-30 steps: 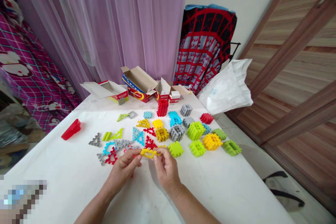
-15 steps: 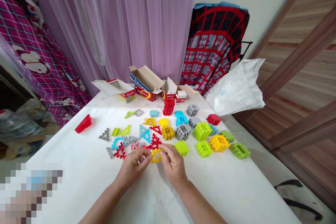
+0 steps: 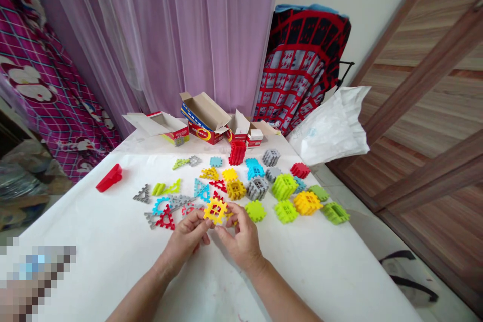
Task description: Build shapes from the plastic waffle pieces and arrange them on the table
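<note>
Pinched in my left hand (image 3: 188, 234) is a yellow toothed square building piece (image 3: 215, 211) with a window-like cut-out, tilted to face me. My right hand (image 3: 243, 236) is beside its right edge, thumb apart from the bent fingers; whether a fingertip touches the piece, I cannot tell. A bit of yellow shows among those fingers, partly hidden. Behind the hands lie red triangle pieces (image 3: 218, 185), a blue triangle piece (image 3: 202, 189) and a red toothed piece (image 3: 165, 218). To the right of my right hand is a lime green square piece (image 3: 255, 211).
Stacks of lime green (image 3: 285, 187), yellow (image 3: 307, 203) and grey pieces (image 3: 257, 188) stand to the right. Opened cardboard boxes (image 3: 206, 113) line the back, with a white bag (image 3: 330, 128) at the right edge. A red tray-like object (image 3: 109, 177) lies left.
The yellow square piece has been lifted and turned to face me. My right hand's thumb and fingers have moved apart from their pinch on it; my left hand keeps hold.
</note>
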`<action>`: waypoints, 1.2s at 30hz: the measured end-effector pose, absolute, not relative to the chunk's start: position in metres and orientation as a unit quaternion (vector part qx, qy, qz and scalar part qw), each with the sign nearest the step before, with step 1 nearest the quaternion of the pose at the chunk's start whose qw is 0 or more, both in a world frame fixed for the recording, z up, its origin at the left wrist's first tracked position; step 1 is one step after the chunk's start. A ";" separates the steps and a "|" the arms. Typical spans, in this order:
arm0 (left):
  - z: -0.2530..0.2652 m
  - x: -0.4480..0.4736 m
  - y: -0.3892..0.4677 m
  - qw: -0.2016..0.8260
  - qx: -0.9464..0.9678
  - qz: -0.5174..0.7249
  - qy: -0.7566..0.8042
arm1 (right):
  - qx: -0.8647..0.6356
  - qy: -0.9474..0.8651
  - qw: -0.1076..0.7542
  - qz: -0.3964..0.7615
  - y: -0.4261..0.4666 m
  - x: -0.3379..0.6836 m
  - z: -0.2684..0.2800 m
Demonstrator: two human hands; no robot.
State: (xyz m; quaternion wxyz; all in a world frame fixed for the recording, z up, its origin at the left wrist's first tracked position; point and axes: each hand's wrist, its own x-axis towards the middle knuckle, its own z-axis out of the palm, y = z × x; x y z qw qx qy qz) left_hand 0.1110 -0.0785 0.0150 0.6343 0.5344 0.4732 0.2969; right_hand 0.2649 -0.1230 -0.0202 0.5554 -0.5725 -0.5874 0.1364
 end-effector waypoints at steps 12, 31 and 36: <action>0.011 0.109 -0.077 0.598 0.584 0.266 0.481 | -0.536 -0.565 0.591 0.212 -0.124 0.266 -0.013; 0.011 0.125 -0.101 0.607 0.595 0.240 0.469 | -0.578 -0.514 0.579 0.258 -0.165 0.316 -0.001; 0.007 0.123 -0.100 0.604 0.589 0.267 0.466 | -0.647 -0.449 0.592 0.172 -0.195 0.421 0.022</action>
